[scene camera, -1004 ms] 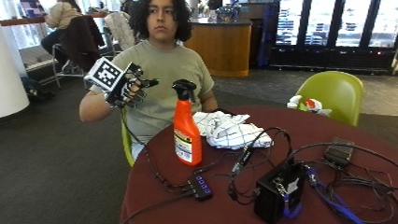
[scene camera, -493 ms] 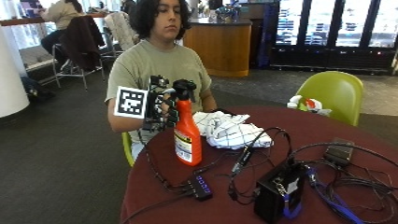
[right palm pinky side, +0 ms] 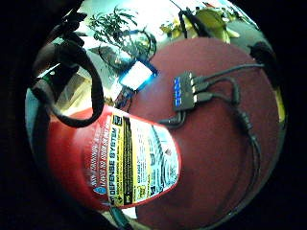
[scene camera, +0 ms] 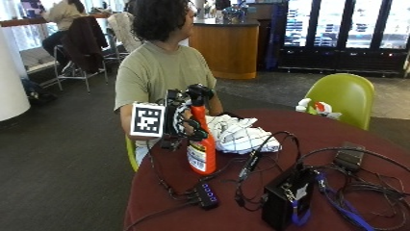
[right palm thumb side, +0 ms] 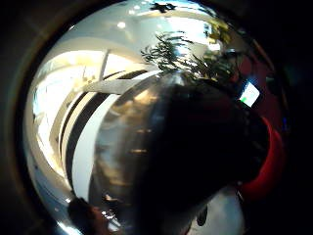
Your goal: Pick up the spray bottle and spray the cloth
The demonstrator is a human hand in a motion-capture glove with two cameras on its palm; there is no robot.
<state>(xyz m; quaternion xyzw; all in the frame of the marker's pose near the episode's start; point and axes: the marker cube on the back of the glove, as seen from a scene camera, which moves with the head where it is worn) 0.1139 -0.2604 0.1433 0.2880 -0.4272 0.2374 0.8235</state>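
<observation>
An orange-red spray bottle (scene camera: pixel 202 147) with a black spray head stands upright on the round maroon table (scene camera: pixel 256 211), near its edge in front of the person. My gloved right hand (scene camera: pixel 183 120) is at the bottle's neck, with its fingers curled round the neck just under the spray head. In the little finger side palm view the bottle's red body and label (right palm pinky side: pixel 122 165) are close to the palm. The dark spray head (right palm thumb side: pixel 195 147) fills much of the thumb side palm view. A white checked cloth (scene camera: pixel 240 134) lies crumpled on the table just beyond the bottle.
A black USB hub (scene camera: pixel 206 195) with blue lights and its cables lies in front of the bottle, and shows as the hub (right palm pinky side: pixel 184 91) in the palm view. A black box (scene camera: pixel 288 199) and tangled cables cover the table's right side. A green chair (scene camera: pixel 342 96) stands behind.
My right hand came down from beside the person's shoulder to the bottle and has closed round its neck. The bottle and the cloth stay where they were.
</observation>
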